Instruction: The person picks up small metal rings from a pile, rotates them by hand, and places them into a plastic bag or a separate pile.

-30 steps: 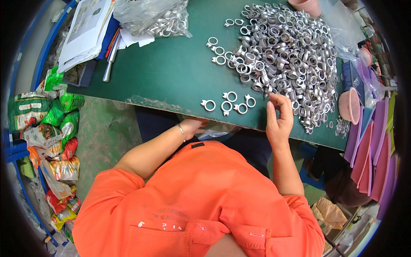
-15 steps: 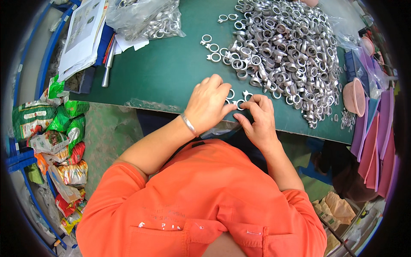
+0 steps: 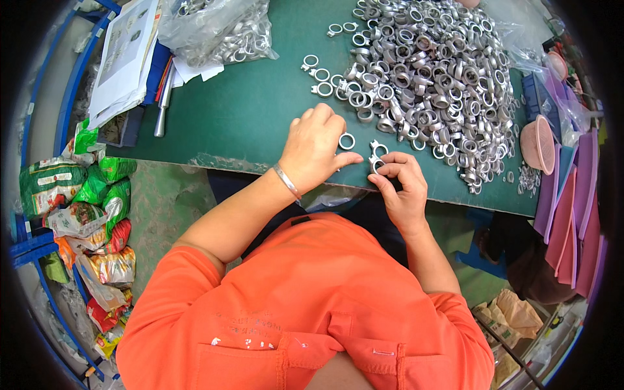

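Note:
My left hand (image 3: 316, 150) rests palm down on the green table (image 3: 247, 117), covering some small silver rings; one loose silver ring (image 3: 347, 140) lies just beyond its fingers. My right hand (image 3: 402, 185) is at the table's near edge, its fingertips pinched on a small silver ring fitting (image 3: 376, 162). Another ring fitting (image 3: 377, 149) lies just above it. A large heap of silver ring fittings (image 3: 429, 78) covers the table beyond my right hand. A silver bracelet (image 3: 286, 181) circles my left wrist.
A clear bag of metal parts (image 3: 218, 32) and a stack of papers (image 3: 123, 58) lie at the table's far left, with a metal rod (image 3: 164, 104). A pink bowl (image 3: 537, 144) and purple trays (image 3: 572, 201) sit right. Snack packets (image 3: 84, 214) crowd the floor left.
My left hand came up from below the table edge onto the rings near the front. My right hand drew back toward the edge, now pinching a fitting.

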The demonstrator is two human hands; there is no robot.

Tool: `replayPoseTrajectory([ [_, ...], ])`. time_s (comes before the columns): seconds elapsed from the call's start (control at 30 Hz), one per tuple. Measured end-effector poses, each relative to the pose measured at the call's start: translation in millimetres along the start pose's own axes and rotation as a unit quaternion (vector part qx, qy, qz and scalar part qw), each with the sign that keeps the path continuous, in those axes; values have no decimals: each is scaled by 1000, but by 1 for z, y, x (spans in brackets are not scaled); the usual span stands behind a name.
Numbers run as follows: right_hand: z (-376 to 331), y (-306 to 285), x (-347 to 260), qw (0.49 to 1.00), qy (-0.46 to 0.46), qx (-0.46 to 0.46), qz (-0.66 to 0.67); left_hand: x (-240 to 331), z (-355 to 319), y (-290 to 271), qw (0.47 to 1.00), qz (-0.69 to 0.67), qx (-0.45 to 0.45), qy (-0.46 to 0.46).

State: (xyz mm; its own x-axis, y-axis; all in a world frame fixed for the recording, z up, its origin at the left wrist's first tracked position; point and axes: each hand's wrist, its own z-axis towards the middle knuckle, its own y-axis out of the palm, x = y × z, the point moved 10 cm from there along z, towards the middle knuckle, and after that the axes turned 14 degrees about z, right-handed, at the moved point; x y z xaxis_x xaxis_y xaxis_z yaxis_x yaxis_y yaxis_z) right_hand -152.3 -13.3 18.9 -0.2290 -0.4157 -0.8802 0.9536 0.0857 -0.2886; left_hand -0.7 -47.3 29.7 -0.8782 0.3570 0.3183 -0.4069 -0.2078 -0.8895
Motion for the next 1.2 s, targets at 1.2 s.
replayPoseTrajectory([
  [1.2, -1, 10, 32, 858, 198, 34, 474, -9, -25, 10, 635, -752, -67, -163],
])
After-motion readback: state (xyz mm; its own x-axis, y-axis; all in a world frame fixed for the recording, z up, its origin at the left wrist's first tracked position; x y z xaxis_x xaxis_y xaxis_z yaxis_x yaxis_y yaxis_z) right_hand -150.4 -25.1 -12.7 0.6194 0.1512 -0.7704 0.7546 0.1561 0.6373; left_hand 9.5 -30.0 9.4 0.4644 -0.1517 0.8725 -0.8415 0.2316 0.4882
